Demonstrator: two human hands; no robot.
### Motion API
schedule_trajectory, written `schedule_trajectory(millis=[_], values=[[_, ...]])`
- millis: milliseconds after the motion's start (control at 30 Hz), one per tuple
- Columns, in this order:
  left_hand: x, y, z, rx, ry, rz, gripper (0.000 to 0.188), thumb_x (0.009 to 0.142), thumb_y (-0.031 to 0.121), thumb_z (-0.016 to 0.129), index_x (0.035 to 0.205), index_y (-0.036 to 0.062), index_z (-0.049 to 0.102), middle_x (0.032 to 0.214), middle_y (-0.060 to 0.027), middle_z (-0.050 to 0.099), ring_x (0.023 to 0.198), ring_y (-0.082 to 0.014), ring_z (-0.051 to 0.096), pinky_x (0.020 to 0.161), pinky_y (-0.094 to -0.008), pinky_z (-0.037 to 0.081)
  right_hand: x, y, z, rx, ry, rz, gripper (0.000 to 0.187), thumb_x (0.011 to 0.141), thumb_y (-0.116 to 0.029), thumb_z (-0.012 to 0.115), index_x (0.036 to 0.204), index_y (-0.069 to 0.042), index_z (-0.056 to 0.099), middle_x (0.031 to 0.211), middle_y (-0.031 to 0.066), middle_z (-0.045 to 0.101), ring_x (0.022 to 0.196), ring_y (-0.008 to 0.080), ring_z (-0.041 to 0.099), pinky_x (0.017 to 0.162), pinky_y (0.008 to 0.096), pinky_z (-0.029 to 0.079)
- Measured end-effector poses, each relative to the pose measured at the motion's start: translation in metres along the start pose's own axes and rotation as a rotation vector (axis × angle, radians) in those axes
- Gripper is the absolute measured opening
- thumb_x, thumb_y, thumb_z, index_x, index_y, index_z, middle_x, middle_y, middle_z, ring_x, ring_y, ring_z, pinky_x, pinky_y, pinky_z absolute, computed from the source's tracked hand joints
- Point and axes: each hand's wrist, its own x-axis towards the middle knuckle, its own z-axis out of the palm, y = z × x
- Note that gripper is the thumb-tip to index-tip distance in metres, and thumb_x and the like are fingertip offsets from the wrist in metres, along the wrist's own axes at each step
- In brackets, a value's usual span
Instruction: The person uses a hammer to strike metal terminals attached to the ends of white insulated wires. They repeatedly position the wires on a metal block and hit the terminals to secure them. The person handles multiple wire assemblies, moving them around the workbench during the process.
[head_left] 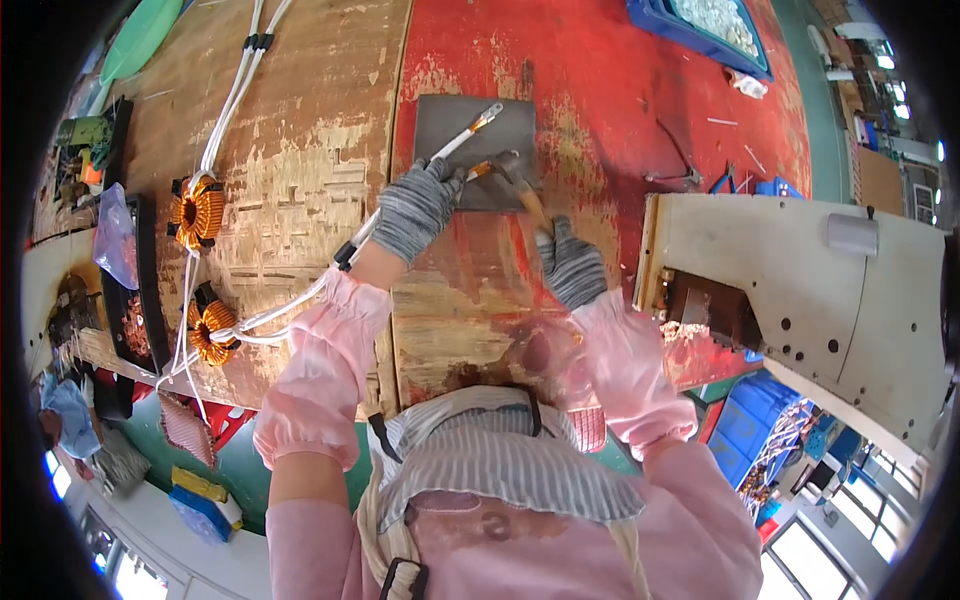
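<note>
My left hand [418,210], in a grey striped glove, is closed round white sleeved cables [455,144] over a dark square metal plate [435,115]. One cable ends in a flat metal lug [490,113] above the plate. A second, copper-coloured end [481,170] sticks out beside my fingers. My right hand [575,265], gloved alike, grips a hammer [533,205] by its wooden handle. The hammer's head is over the plate, close to the copper-coloured end; whether they touch I cannot tell. The cables run back to copper-wound ring coils [197,212] on the left.
A grey machine housing [800,290] stands at the right. Pliers-like tools [680,178] lie behind it on the red tabletop. A blue bin [745,45] of clear pieces sits far right. A black tray [150,290] with a plastic bag stands at the left edge.
</note>
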Motion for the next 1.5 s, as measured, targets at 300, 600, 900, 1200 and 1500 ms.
schedule_trajectory(millis=[300,600,900,1200,1500], values=[[-0.003,-0.002,0.001,-0.233,0.026,-0.114,0.022,0.084,0.029,0.049,0.090,0.0091,0.057,0.079,-0.0170,0.056,0.068,-0.0354,0.056,0.061,-0.0438,0.046,-0.009,-0.010,-0.032,0.573,0.272,0.032,0.048,0.087,-0.048,0.040,0.106,-0.004,0.048,0.058,0.0078,0.052,0.053,0.0214,0.054,0.046,0.0362,0.041],[-0.005,0.003,-0.012,-0.061,-0.006,-0.001,0.018,0.084,0.021,0.050,0.095,0.0107,0.059,0.084,-0.0107,0.057,0.074,-0.0277,0.055,0.062,-0.0370,0.047,-0.013,-0.008,-0.038,0.414,0.202,0.123,0.043,0.089,-0.041,0.040,0.102,-0.001,0.051,0.059,0.0181,0.054,0.053,0.0318,0.054,0.048,0.0400,0.041],[0.001,0.012,-0.018,0.108,0.070,0.146,0.023,0.081,0.023,0.051,0.098,0.0100,0.059,0.091,-0.0112,0.057,0.078,-0.0276,0.055,0.065,-0.0384,0.048,-0.034,0.037,0.016,0.662,0.135,0.272,0.035,0.087,-0.044,0.043,0.083,-0.009,0.048,0.052,0.0102,0.049,0.040,0.0251,0.048,0.036,0.0366,0.035],[0.007,0.042,-0.020,0.212,0.014,0.023,0.023,0.079,0.019,0.051,0.099,0.0093,0.056,0.095,-0.0111,0.056,0.082,-0.0287,0.057,0.068,-0.0400,0.048,-0.099,0.018,-0.005,1.591,0.068,0.800,0.032,0.087,-0.045,0.046,0.072,-0.017,0.042,0.046,-0.0052,0.033,0.033,0.0060,0.030,0.029,0.0226,0.023],[0.018,0.068,-0.020,-0.275,0.177,0.014,0.022,0.079,0.023,0.058,0.096,0.0093,0.060,0.086,-0.0106,0.058,0.070,-0.0268,0.058,0.063,-0.0382,0.047,-0.107,0.009,0.004,1.530,-0.014,0.806,0.028,0.088,-0.042,0.044,0.074,-0.018,0.042,0.048,-0.0041,0.038,0.034,0.0075,0.034,0.030,0.0226,0.026]])
